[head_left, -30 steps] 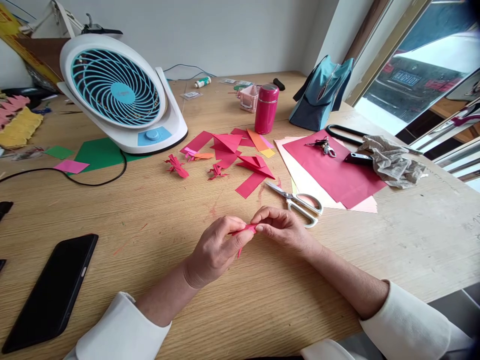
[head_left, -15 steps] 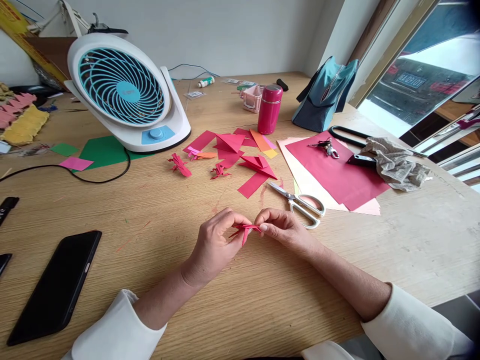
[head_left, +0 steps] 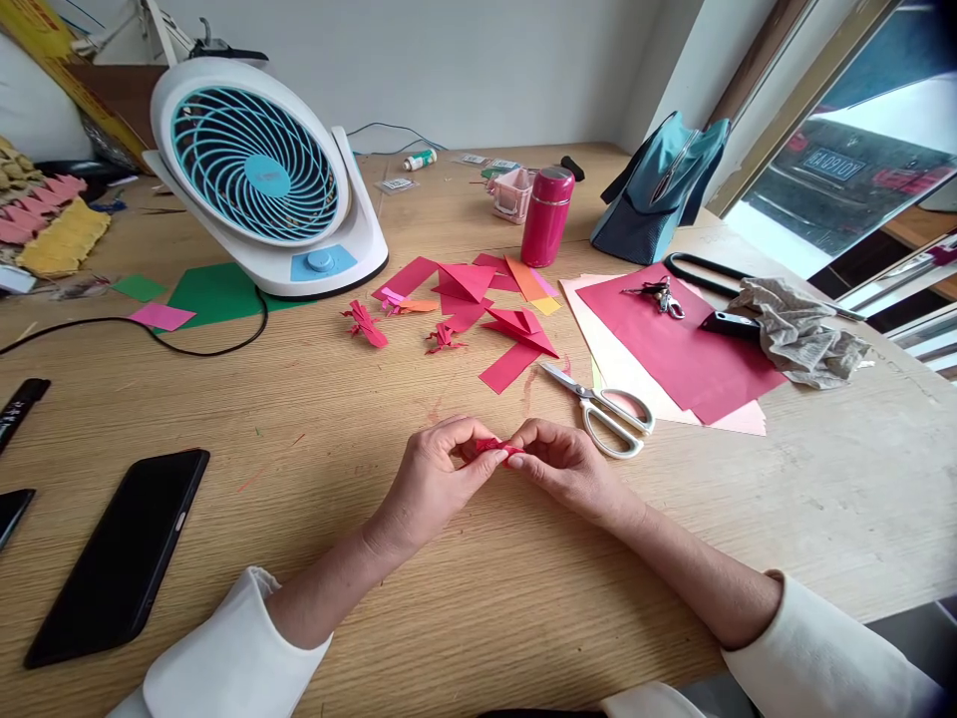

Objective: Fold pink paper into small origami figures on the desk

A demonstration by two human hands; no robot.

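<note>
Between the fingertips of both hands is a small piece of folded red paper (head_left: 489,446), mostly covered by the fingers. My left hand (head_left: 441,479) pinches its left part with thumb and forefinger. On its right end my right hand (head_left: 568,467) has a pinch grip too. Just beyond the right hand lie scissors (head_left: 609,414) with white handles, blades pointing up and left. Farther off are two small red folded paper figures, one on the left (head_left: 364,324) and one on the right (head_left: 445,339). Red folded paper (head_left: 523,329) and loose strips lie behind them.
A white and blue fan (head_left: 261,179) stands at the back left, its black cable (head_left: 186,351) across the table. A phone (head_left: 120,558) lies at left. Red sheets (head_left: 680,339), a pink flask (head_left: 547,217) and a teal bag (head_left: 658,189) are on the right.
The folded red paper has turned in the fingers; the point that hung below it no longer shows. The left thumb now lies across its front. The whole view has shifted slightly.
</note>
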